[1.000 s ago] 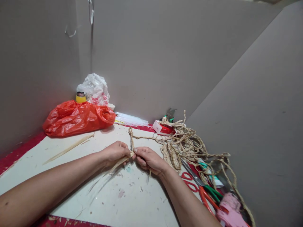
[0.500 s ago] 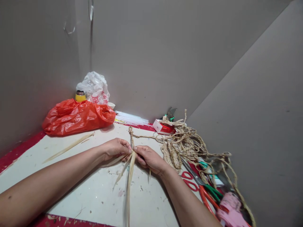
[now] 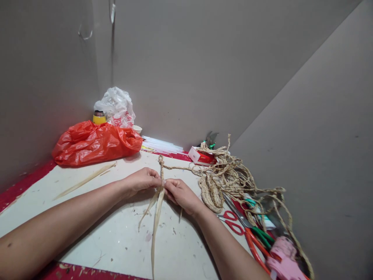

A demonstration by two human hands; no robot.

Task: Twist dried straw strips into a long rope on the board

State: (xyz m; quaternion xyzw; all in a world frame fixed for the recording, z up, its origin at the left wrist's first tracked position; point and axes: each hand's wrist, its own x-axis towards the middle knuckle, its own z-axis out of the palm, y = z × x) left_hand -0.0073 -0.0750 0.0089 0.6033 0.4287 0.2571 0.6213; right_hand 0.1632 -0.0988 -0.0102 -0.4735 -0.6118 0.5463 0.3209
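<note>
together, our left hand (image 3: 145, 179) and right hand (image 3: 180, 193) pinch the braid (image 3: 162, 170); it looks light, bendy, best held where strips (image 3: 157, 223) start.

Head-worn cam looks forward and kinda down from pretty close at the left hand (image 3: 144, 179) and right hand (image 3: 180, 195).

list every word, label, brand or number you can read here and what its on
No text can be read with certainty.
White plastic bag: red printing, too blurred and creased to read.
Red and white box: any print is too small to read.
Green and white packet: partly covered, any print unreadable.
</note>
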